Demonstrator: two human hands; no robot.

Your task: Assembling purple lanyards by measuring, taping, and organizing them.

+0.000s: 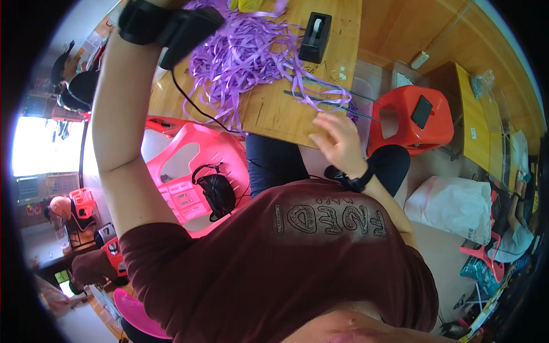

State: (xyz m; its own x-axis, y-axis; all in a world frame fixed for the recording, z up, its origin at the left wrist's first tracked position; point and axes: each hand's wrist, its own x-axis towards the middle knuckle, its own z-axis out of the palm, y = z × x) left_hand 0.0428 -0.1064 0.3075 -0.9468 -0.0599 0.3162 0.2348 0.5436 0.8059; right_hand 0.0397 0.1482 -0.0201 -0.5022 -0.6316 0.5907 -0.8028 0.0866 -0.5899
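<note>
A large tangled heap of purple ribbon (240, 57) covers the left part of the wooden table (274, 117). My left arm reaches past it to the top edge of the head view, a black strapped device at the wrist. Only a sliver of my left hand (168, 3) shows there; its fingers are outside the picture. My right hand (342, 143) hovers by the near table corner, its fingers apart, with nothing visible in them. Just beyond it, ribbon strands cross thin dark rods (320, 99) that jut over the right table edge. A black tape dispenser (315, 38) stands farther back.
A red stool (409, 123) with a dark phone (422, 112) stands right of the table. Left of my legs, a pink chair (234, 154) carries a black corded device (217, 193). A white bag (452, 203) sits at right. Other people are in the background.
</note>
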